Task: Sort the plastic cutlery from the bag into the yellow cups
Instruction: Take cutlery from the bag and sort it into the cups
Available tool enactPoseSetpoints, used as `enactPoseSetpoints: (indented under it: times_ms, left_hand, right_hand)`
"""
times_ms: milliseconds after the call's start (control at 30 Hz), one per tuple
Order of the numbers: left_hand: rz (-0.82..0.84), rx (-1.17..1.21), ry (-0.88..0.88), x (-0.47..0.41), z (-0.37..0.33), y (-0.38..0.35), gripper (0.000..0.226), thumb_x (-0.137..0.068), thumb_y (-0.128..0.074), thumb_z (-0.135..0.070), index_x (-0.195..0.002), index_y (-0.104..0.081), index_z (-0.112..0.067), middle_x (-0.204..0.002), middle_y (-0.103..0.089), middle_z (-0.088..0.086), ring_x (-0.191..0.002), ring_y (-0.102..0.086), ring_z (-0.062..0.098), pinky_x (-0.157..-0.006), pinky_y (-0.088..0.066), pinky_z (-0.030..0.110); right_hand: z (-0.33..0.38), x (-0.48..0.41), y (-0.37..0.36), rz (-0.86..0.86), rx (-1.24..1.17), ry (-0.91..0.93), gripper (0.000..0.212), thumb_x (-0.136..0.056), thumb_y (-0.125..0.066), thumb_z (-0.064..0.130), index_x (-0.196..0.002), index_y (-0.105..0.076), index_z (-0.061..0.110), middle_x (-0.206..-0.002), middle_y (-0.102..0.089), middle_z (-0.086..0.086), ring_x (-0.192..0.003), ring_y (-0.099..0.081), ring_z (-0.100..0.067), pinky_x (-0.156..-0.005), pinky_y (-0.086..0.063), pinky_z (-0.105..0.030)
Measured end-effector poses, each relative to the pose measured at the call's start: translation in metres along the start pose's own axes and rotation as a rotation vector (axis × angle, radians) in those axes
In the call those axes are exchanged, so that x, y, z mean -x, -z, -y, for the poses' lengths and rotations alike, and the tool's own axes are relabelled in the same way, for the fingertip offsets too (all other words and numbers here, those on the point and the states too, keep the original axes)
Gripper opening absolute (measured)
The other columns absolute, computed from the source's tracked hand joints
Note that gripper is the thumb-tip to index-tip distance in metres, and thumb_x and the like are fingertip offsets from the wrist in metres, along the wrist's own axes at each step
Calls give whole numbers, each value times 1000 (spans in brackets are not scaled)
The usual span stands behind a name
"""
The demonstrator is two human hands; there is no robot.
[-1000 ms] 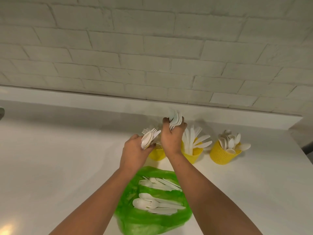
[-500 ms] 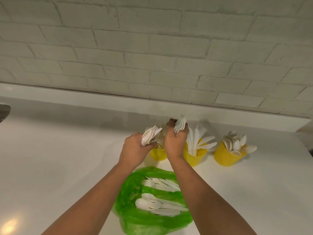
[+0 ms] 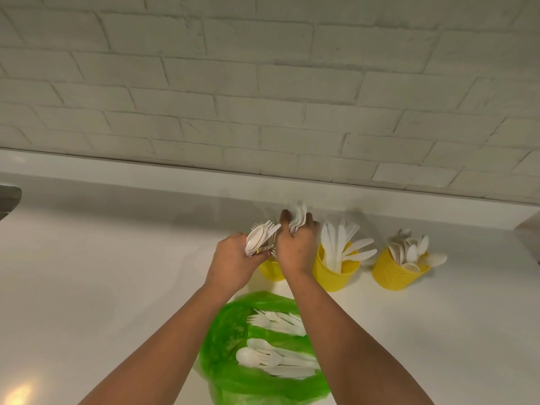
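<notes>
My left hand (image 3: 232,263) grips a mixed bundle of white plastic cutlery (image 3: 260,238), with spoon bowls, fork tines and a knife tip showing. My right hand (image 3: 296,247) holds several white spoons (image 3: 298,218) upright, just above the left yellow cup (image 3: 270,268), which my hands mostly hide. The middle yellow cup (image 3: 333,273) holds knives. The right yellow cup (image 3: 399,274) holds spoons. Near me lies the open green bag (image 3: 233,331) with more white cutlery (image 3: 277,355) inside.
Everything stands on a white counter (image 3: 117,273) that ends at a white brick wall (image 3: 263,97) behind the cups. A dark object (image 3: 8,197) shows at the far left edge, and a grey object (image 3: 529,232) at the far right edge.
Both hands have stayed over the left cup with their bundles. The view has shifted slightly, and my right hand has come a little lower and closer to my left.
</notes>
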State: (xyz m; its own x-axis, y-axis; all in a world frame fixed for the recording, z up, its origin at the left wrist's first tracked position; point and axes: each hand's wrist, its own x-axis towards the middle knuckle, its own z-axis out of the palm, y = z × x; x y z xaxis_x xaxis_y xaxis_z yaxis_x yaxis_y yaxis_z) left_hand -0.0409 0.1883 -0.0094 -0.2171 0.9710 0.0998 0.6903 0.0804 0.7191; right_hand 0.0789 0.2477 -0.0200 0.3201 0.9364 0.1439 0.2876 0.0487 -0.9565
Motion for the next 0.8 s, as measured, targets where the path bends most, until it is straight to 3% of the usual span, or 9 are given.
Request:
enactPoseSetpoints:
  times_ms: [100,200,267,367,433,567,667,800]
  left_hand:
    - [-4,-10,-7,1,1,0,26,-81,-85,-32,-83,-70,-12,-77,-66,10,-71,-63,26,-56,-38,25]
    - [-8,-3,1,-3,2,3,28,-82,-84,-33,-86,-71,-9,-80,-68,11,-73,-64,26,-61,-46,34]
    - [-16,6,15,-4,3,4,27,-82,-84,-34,-87,-72,-10,-79,-69,10,-72,-64,25,-63,-48,37]
    - [-28,73,38,3,5,0,19,-83,-83,-30,-83,-68,-17,-71,-67,2,-63,-59,16,-56,-41,28]
    - [-49,165,65,10,6,-3,18,-84,-82,-30,-95,-70,-23,-71,-67,-5,-64,-60,11,-55,-42,19]
    - [-95,279,90,15,12,-5,26,-84,-82,-35,-102,-65,-29,-72,-64,-7,-64,-58,5,-57,-41,15]
    - [-103,331,125,15,13,-4,24,-84,-81,-35,-101,-64,-31,-71,-63,-6,-61,-57,5,-61,-44,24]
    - [-97,434,187,15,11,-2,23,-85,-79,-30,-97,-61,-39,-70,-61,-8,-63,-58,11,-66,-53,37]
  right_hand:
    - [-14,5,2,45,103,38,35,-86,-69,39,-105,-68,8,-100,-65,-10,-99,-61,-35,-87,-53,-50]
    - [-22,7,4,132,14,-27,45,-70,-67,49,-109,-62,29,-101,-67,0,-95,-65,-24,-81,-58,-48]
    - [-19,7,7,175,-16,-10,53,-69,-73,49,-118,-57,36,-106,-66,5,-100,-65,-20,-84,-58,-44]
    - [-16,7,14,200,-38,80,63,-73,-78,48,-129,-52,35,-119,-60,10,-112,-61,-12,-92,-53,-28]
    - [-16,8,19,212,-24,175,55,-80,-78,40,-129,-55,32,-124,-58,11,-116,-58,-8,-96,-49,-21]
    - [-20,7,21,247,92,324,20,-95,-64,19,-114,-71,20,-118,-67,5,-111,-61,-15,-97,-52,-41]
    - [-19,6,21,296,152,283,30,-101,-54,28,-124,-69,17,-124,-69,1,-117,-60,-21,-101,-50,-43]
    - [-22,5,22,348,217,295,61,-104,-27,53,-145,-54,16,-149,-53,-2,-134,-45,-19,-114,-36,-34]
